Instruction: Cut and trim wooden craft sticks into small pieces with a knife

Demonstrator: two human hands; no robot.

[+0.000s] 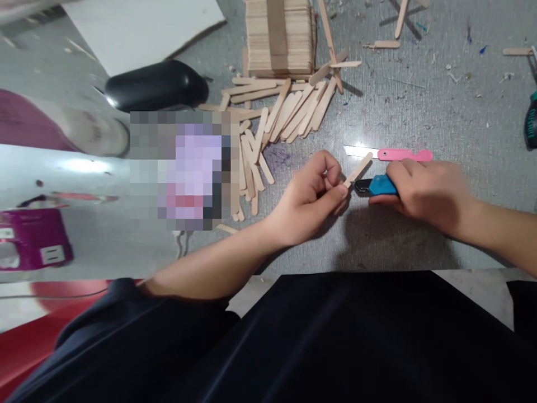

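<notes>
Between thumb and fingers, my left hand (pixel 312 196) pinches a wooden craft stick (pixel 361 169), which slants up to the right. My right hand (pixel 423 187) is wrapped round a blue-handled tool (pixel 382 184) with a dark metal head. That head meets or nearly touches the stick close to my left fingertips; the exact contact is too small to tell. Just above my right hand lies a pink-handled knife (pixel 405 154), its bright blade pointing left and passing behind the stick's upper end.
Loose craft sticks (pixel 293 115) spread left of the knife, below a banded stack of sticks (pixel 260 39). Joined sticks (pixel 333 59) stand beside the stack. A black rounded object (pixel 157 85), white sheet (pixel 142 28) and purple packet (pixel 37 238) lie left. A green-black handle (pixel 531 123) is far right.
</notes>
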